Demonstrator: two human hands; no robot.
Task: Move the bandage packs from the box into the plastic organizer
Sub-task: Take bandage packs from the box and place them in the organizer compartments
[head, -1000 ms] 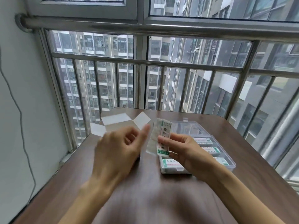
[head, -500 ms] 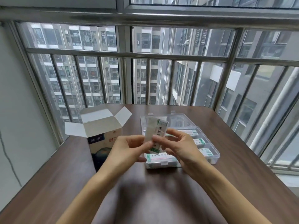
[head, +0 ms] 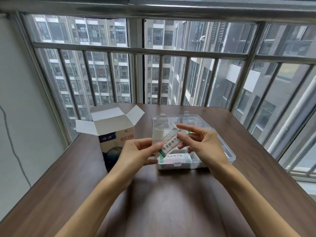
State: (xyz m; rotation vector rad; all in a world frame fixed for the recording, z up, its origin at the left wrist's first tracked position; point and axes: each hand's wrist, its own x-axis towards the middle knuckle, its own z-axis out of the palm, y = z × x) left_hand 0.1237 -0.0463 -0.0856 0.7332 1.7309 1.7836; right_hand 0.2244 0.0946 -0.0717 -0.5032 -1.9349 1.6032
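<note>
Hands hold one white bandage pack with green ends (head: 171,145) above the clear plastic organizer (head: 230,155) on the dark brown wooden table (head: 171,194).

White and blue cardboard box (head: 116,144) stands upright left of the organizer, its top flaps spread open; its contents are hidden. Organizer lies with its clear lid (head: 196,119) folded back toward the window, and another bandage pack (head: 174,157) lies flat in its near compartment; more packs behind are mostly hidden by the right hand (head: 203,144). Left hand (head: 139,153) pinches the tilted pack's lower end between thumb and fingertips; the right hand touches its upper end with thumb and bent fingers, forefinger extended.
</note>
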